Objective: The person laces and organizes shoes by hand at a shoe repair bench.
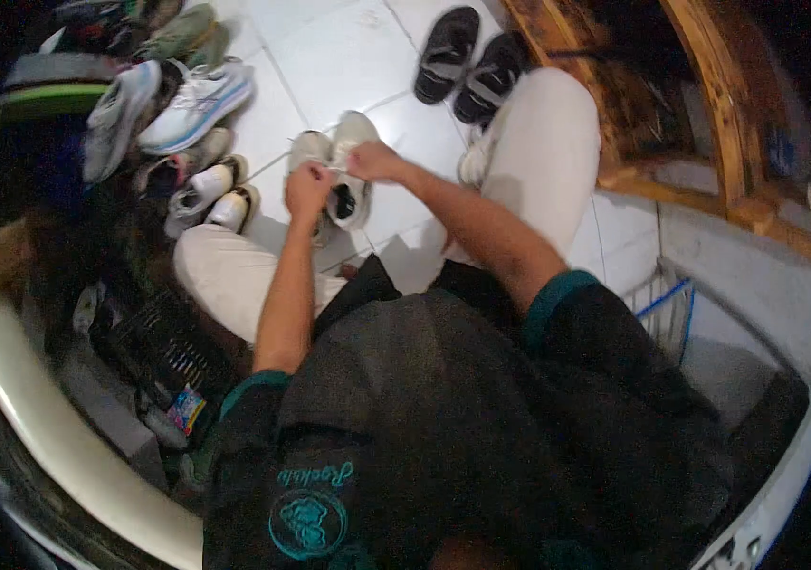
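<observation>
A pair of cream lace-up shoes (354,131) stands on the white tiles between my bent legs, the right one showing a dark interior toward me. My left hand (308,187) is closed at the left shoe's laces, near the gap between the pair. My right hand (375,161) pinches a pale shoelace (339,169) over the right shoe. The fingertips are small and slightly blurred, and parts of both shoes are hidden behind my hands.
Several shoes (191,109) are piled at the left, beside dark clutter. Black shoes (448,57) lie at top right. A wooden rack (728,161) runs along the right, above a blue-edged metal rack (667,309). A pale curved edge (35,399) borders the left.
</observation>
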`<state>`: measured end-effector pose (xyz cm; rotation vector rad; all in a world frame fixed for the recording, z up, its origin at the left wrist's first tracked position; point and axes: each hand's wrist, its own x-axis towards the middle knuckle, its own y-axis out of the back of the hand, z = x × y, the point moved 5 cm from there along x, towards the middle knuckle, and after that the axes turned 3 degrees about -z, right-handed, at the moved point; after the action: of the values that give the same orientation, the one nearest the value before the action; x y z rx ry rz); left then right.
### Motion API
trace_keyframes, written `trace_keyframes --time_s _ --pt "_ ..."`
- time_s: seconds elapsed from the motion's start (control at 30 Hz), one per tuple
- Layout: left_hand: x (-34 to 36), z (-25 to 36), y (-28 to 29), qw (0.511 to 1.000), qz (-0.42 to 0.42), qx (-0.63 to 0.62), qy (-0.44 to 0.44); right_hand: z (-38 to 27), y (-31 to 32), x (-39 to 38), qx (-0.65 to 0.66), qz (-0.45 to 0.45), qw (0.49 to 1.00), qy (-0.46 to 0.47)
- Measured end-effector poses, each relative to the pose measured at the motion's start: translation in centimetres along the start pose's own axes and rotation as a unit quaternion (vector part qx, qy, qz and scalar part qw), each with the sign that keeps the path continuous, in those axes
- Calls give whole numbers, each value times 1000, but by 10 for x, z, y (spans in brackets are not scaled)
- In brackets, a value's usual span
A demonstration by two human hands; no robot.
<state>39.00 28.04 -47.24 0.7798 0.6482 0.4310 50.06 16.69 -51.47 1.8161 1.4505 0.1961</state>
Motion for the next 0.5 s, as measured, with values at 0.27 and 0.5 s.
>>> trace_keyframes --time_s 0.27,0.5 --pt "-104 100 34 924 -347 -33 -157 -74 129 -175 -257 -147 952 81" --pt "-168 88 35 894 -392 -137 -166 -85 113 -255 -121 -53 985 112"
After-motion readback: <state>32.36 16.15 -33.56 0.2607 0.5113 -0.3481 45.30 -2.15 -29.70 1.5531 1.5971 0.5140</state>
